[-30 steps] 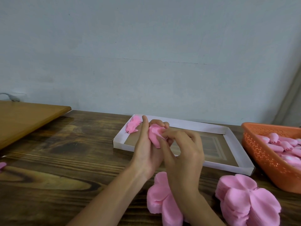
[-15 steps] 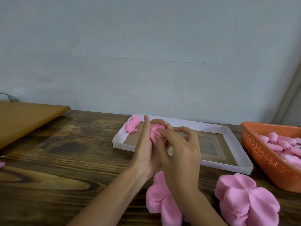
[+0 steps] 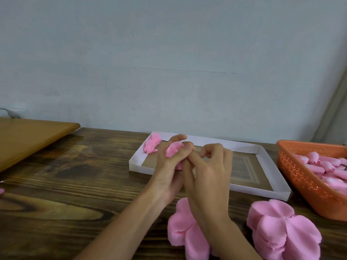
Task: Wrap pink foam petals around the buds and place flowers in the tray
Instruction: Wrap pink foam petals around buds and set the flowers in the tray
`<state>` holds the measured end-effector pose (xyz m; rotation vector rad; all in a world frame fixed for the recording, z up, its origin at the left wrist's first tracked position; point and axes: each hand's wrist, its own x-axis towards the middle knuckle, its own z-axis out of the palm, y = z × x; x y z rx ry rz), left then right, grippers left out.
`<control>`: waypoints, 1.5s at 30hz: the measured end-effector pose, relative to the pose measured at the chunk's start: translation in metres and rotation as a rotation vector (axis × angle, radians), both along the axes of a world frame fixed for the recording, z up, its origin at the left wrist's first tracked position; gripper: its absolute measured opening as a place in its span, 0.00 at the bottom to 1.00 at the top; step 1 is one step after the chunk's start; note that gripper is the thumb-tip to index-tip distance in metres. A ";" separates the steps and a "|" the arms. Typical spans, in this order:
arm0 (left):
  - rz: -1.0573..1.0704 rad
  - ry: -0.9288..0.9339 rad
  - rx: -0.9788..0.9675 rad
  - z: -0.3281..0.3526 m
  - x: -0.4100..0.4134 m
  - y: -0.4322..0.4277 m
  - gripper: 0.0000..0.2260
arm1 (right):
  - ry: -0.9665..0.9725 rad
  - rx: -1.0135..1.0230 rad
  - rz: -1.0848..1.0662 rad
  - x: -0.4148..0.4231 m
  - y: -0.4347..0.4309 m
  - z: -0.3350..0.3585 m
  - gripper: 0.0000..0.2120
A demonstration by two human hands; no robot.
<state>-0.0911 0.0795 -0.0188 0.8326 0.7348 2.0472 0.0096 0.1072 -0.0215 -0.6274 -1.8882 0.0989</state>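
Both hands meet above the near long rim of the white tray (image 3: 266, 192), which lies across the far middle of the bench (image 3: 65, 184). The left hand (image 3: 169, 166) is clenched around a half-wrapped flower (image 3: 174, 149), pink foam showing between its thumb and curled fingers. The right hand (image 3: 210, 169) presses against it from the right, its forefinger reaching in toward the foam; whether that hand actually grips a petal or only smooths one down, I cannot tell, because the contact is hidden between the fingers.

The step in hand looks like closing the petals around the bud. What the coming move turns on is simple: the tray floor lies directly beyond and below the hands, so the flower only needs to go forward and down. The left hand is the nearer one (it already carries the flower), and the finished flower (image 3: 151, 145) in the tray's far left corner sits just beside its fingertips, which suggests a spot next to it.

The flower's long axis cannot be read, as the fist covers most of it.

Supplies sit near the bench's front edge: one stack of petals (image 3: 185, 228) partly under the right wrist, another petal stack (image 3: 283, 229) to its right. An orange basket (image 3: 300, 171) of buds (image 3: 326, 166) stands at the right edge, beside the tray.
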 end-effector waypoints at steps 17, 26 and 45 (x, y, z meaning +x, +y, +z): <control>0.116 -0.026 -0.053 0.005 -0.008 -0.003 0.15 | 0.055 -0.572 0.579 -0.002 0.014 -0.007 0.17; -0.030 0.021 0.007 0.007 0.005 -0.006 0.09 | 0.259 -0.592 0.688 -0.004 0.014 -0.003 0.09; -0.039 0.109 -0.216 0.007 -0.005 -0.007 0.16 | 0.241 -1.014 0.850 -0.007 0.012 0.005 0.09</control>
